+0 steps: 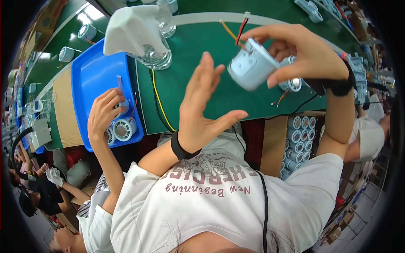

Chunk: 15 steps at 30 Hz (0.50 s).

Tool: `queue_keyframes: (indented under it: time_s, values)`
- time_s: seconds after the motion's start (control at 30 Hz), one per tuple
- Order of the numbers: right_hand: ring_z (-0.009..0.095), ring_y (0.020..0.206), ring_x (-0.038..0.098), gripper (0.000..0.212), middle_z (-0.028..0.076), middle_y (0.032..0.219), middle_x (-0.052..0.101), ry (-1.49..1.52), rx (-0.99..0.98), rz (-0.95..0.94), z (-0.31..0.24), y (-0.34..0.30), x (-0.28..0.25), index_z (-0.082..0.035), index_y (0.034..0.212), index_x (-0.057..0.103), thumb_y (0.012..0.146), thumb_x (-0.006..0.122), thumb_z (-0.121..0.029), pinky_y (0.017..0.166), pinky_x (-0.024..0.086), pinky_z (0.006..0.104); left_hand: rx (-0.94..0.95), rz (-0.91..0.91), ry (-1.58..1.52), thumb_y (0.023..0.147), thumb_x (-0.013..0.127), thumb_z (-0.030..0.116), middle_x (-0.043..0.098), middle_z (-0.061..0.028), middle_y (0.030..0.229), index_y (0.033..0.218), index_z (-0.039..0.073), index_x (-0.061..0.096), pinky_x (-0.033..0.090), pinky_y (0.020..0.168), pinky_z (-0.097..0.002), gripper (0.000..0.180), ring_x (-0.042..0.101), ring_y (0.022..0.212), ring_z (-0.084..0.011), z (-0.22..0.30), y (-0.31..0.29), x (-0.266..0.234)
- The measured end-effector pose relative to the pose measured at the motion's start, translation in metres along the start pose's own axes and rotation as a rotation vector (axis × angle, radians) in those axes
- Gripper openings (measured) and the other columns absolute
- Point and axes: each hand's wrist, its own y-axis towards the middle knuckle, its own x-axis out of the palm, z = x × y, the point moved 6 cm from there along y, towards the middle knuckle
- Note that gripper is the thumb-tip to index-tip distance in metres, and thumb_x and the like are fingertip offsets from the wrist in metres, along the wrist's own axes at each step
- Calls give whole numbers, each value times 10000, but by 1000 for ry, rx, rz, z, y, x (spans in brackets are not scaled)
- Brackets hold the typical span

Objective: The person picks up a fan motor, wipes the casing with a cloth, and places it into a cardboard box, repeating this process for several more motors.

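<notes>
My right hand [306, 52] grips a light blue cylindrical housing [255, 65] by its side, tilted above the green work surface. Orange, red and black wires with a small white connector [247, 15] rise from the housing's upper edge. To its left, my left hand [200, 105] is raised, thumb and fingers spread, holding nothing and apart from the housing. Beyond my right hand's fingers, partly hidden by them, more light blue housings [294, 84] rest on the surface with short wires. Each of my wrists has a black band.
A co-worker's hand [105, 109] touches a housing in the blue tray [80, 84]. A white angular object [133, 31] sits over a clear container [158, 59] near the tray. Yellow and black cables [158, 92] cross the green table [190, 38]. A box of stacked housings [297, 143] stands below the table edge.
</notes>
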Motion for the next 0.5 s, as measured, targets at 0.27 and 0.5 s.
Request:
queue_keyframes:
  time_s: [0.27,0.5]
  values:
    - [229,988,636,724,112,1166,598,58,-127,19,3,-58,27,-60,1318,532,697,828,-285,737,552,284,-312,-227,-602,787,779,117,445,-197,1383,1410,-81,328,448,1021,-397,793,496,1241,-258,-10,-11,38]
    - [232,1052,606,740,121,1211,584,-87,-471,70,5,-61,37,-47,1305,546,651,849,-216,753,563,315,-614,-433,-898,879,693,271,473,-163,1353,1381,-77,382,473,978,-390,686,507,1224,-235,-15,-20,49]
